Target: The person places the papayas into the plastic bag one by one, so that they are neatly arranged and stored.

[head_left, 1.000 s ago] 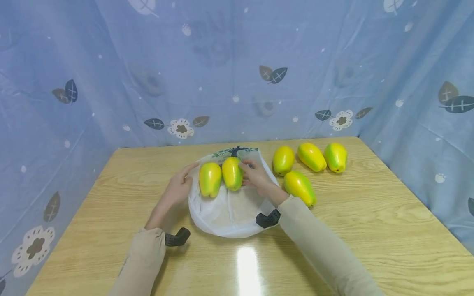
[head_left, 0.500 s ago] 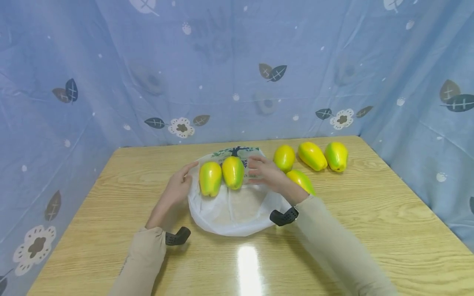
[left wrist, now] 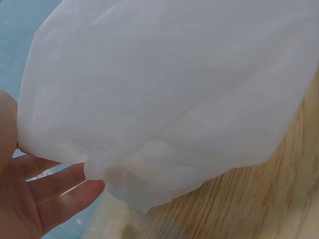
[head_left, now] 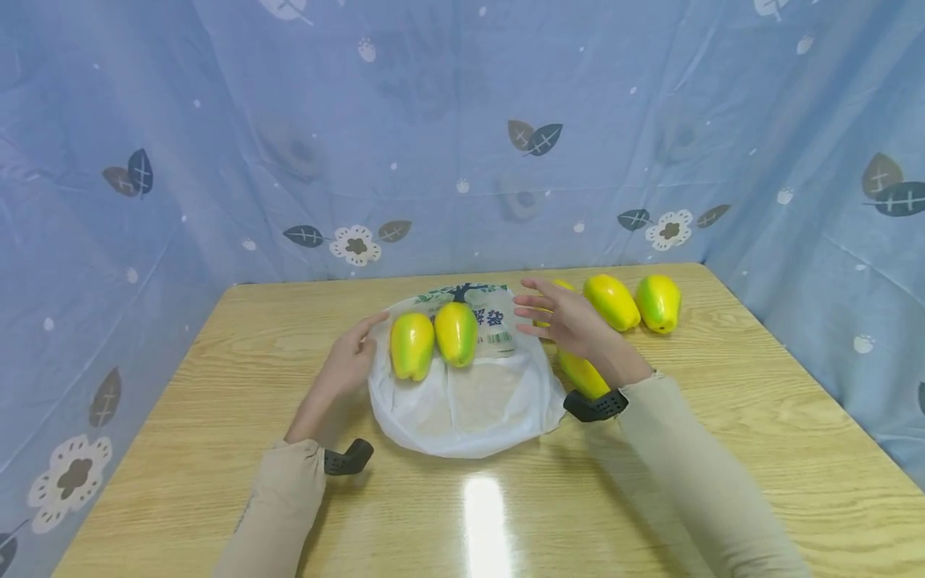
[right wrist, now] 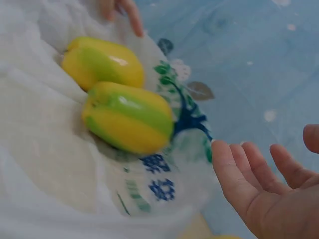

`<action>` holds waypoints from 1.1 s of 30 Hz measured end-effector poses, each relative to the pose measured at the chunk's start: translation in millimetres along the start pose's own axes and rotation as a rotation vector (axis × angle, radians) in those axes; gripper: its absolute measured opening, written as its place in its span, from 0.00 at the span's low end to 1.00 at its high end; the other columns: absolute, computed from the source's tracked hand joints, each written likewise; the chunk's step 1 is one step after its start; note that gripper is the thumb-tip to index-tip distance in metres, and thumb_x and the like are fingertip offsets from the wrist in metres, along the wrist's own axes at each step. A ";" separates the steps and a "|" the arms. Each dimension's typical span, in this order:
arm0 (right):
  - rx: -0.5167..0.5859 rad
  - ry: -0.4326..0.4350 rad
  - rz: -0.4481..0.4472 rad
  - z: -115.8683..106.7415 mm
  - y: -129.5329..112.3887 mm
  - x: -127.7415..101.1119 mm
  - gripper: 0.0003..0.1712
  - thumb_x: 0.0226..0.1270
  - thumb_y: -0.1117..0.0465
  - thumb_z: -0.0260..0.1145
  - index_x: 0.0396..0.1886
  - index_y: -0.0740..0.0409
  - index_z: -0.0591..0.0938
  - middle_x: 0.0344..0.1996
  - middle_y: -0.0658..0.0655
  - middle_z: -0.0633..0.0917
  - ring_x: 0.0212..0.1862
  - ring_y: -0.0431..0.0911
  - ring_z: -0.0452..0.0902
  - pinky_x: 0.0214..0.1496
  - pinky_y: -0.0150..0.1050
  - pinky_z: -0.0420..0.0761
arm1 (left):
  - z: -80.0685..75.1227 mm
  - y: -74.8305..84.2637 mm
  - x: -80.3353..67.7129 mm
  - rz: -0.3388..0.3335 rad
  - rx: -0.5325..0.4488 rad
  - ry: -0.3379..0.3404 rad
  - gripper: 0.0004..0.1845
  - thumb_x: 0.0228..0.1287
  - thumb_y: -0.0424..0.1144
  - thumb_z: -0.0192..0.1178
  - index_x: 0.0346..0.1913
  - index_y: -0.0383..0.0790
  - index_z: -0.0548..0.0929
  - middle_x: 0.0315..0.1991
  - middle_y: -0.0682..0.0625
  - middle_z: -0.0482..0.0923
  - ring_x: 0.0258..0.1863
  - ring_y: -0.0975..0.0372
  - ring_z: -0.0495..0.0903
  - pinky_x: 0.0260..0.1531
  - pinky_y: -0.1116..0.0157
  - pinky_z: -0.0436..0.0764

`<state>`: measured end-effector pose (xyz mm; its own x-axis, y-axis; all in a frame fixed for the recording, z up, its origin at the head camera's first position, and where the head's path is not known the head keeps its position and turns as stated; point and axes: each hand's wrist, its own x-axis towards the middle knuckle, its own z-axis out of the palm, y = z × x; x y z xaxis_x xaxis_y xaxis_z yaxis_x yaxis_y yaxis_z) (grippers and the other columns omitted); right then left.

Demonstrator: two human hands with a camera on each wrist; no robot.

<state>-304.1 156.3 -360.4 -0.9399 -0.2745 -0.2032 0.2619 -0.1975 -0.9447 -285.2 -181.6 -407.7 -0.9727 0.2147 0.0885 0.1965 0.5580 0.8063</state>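
Observation:
Two yellow-green papayas (head_left: 456, 334) lie side by side on a white plastic bag (head_left: 473, 441) with a printed tree and blue lettering, spread wide on the table. My left hand (head_left: 349, 361) holds the bag's left rim; in the left wrist view its fingers (left wrist: 65, 196) are partly behind the plastic. Beyond the bag's right side, my right hand (head_left: 574, 321) is off the fruit, fingers spread and nothing in it. It covers part of a papaya (head_left: 584, 376) beside the bag and most of another (head_left: 562, 284) behind it.
Two more papayas (head_left: 611, 303) lie at the back right of the wooden table (head_left: 723, 385). A blue patterned curtain (head_left: 462, 144) hangs along the back and both sides. Black wrist mounts (head_left: 596, 405) stick out from both sleeves.
My right hand has let go of the right-hand papaya on the bag and moved right, over the loose papayas. The left hand has stayed at the bag's rim.

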 end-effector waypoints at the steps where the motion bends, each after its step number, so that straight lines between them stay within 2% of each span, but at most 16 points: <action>1: 0.022 0.004 -0.001 -3.7 -2.8 -1.8 0.29 0.77 0.50 0.46 0.72 0.56 0.58 0.57 0.60 0.70 0.55 0.52 0.71 0.59 0.46 0.74 | 0.0 0.3 0.1 0.000 -0.002 -0.002 0.25 0.73 0.30 0.37 0.72 0.40 0.61 0.72 0.38 0.55 0.64 0.42 0.63 0.55 0.47 0.72; 5: 0.095 0.021 -0.001 -22.8 -13.5 -10.8 0.24 0.76 0.50 0.49 0.66 0.53 0.63 0.56 0.58 0.70 0.53 0.49 0.72 0.59 0.44 0.74 | 0.6 1.3 0.5 -0.003 -0.001 -0.006 0.26 0.73 0.29 0.37 0.72 0.40 0.61 0.72 0.38 0.54 0.65 0.42 0.61 0.58 0.47 0.70; 8: 0.114 0.047 -0.007 -41.4 -20.9 -21.4 0.21 0.75 0.50 0.51 0.62 0.51 0.65 0.55 0.57 0.71 0.54 0.48 0.72 0.57 0.41 0.76 | 0.6 2.3 1.3 -0.002 0.012 -0.014 0.26 0.73 0.30 0.37 0.72 0.40 0.61 0.72 0.38 0.54 0.68 0.43 0.56 0.63 0.45 0.62; 13: 0.130 0.084 -0.012 -74.4 -28.0 -38.7 0.25 0.73 0.50 0.54 0.65 0.49 0.63 0.52 0.54 0.73 0.55 0.47 0.69 0.64 0.44 0.69 | -1.2 2.7 1.9 -0.019 0.032 -0.019 0.26 0.73 0.31 0.37 0.72 0.41 0.60 0.71 0.37 0.55 0.69 0.43 0.54 0.64 0.44 0.58; 16: 0.071 0.088 -0.007 -90.7 -27.1 -45.2 0.34 0.74 0.49 0.51 0.74 0.48 0.53 0.56 0.54 0.68 0.64 0.53 0.59 0.67 0.44 0.65 | -2.1 1.1 2.0 -0.018 0.032 -0.013 0.26 0.73 0.31 0.37 0.72 0.40 0.60 0.71 0.37 0.55 0.68 0.43 0.56 0.64 0.45 0.59; 18: 0.028 0.089 0.002 -100.3 -23.9 -47.3 0.38 0.75 0.48 0.50 0.77 0.51 0.45 0.58 0.55 0.65 0.68 0.55 0.51 0.67 0.44 0.64 | -2.4 -0.4 1.9 -0.014 0.026 -0.012 0.26 0.72 0.30 0.37 0.72 0.40 0.61 0.71 0.38 0.55 0.69 0.44 0.55 0.65 0.45 0.57; 19: -0.005 0.085 0.008 -104.6 -21.6 -48.2 0.40 0.75 0.48 0.48 0.77 0.53 0.42 0.59 0.56 0.63 0.69 0.57 0.47 0.65 0.42 0.67 | -2.9 -0.3 1.7 -0.012 0.028 -0.012 0.26 0.72 0.30 0.37 0.72 0.39 0.61 0.71 0.38 0.55 0.69 0.44 0.55 0.65 0.45 0.57; 20: -0.036 0.085 0.015 -108.5 -18.9 -48.7 0.41 0.75 0.48 0.48 0.77 0.54 0.40 0.60 0.56 0.62 0.69 0.57 0.47 0.66 0.43 0.66 | -3.4 -0.3 1.5 -0.016 0.026 -0.015 0.26 0.72 0.31 0.36 0.72 0.40 0.61 0.71 0.39 0.55 0.69 0.45 0.55 0.65 0.45 0.56; 24: -0.160 0.084 0.053 -118.9 -3.2 -46.1 0.41 0.76 0.47 0.47 0.76 0.60 0.40 0.66 0.65 0.56 0.67 0.58 0.52 0.67 0.48 0.64 | -6.2 -0.9 -0.7 -0.039 0.032 -0.019 0.26 0.73 0.32 0.36 0.72 0.42 0.60 0.72 0.40 0.55 0.70 0.45 0.52 0.65 0.43 0.55; 27: -0.252 0.065 0.103 -122.8 8.1 -44.8 0.43 0.76 0.46 0.47 0.75 0.63 0.38 0.70 0.71 0.50 0.68 0.61 0.52 0.68 0.53 0.60 | -6.4 -2.3 -0.4 -0.033 0.039 -0.017 0.26 0.73 0.31 0.37 0.72 0.41 0.61 0.71 0.39 0.55 0.70 0.44 0.53 0.65 0.43 0.55; 31: -0.329 0.022 0.186 -126.6 21.1 -47.6 0.46 0.75 0.45 0.49 0.75 0.64 0.37 0.70 0.73 0.51 0.68 0.61 0.55 0.65 0.53 0.65 | -3.9 -2.4 1.3 -0.008 0.033 -0.021 0.26 0.72 0.30 0.37 0.72 0.40 0.61 0.71 0.38 0.56 0.70 0.44 0.53 0.65 0.44 0.56; 33: -0.357 -0.011 0.215 -127.8 27.3 -49.2 0.45 0.74 0.45 0.49 0.75 0.63 0.38 0.69 0.72 0.54 0.66 0.58 0.61 0.63 0.51 0.69 | -2.6 -2.2 1.5 -0.002 0.030 -0.024 0.26 0.72 0.29 0.37 0.72 0.39 0.61 0.71 0.38 0.55 0.70 0.44 0.52 0.65 0.44 0.55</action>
<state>-278.7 284.7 -409.1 -0.8689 -0.2847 -0.4050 0.3579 0.2040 -0.9112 -287.4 -184.5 -407.8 -0.9697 0.2330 0.0727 0.1989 0.5816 0.7887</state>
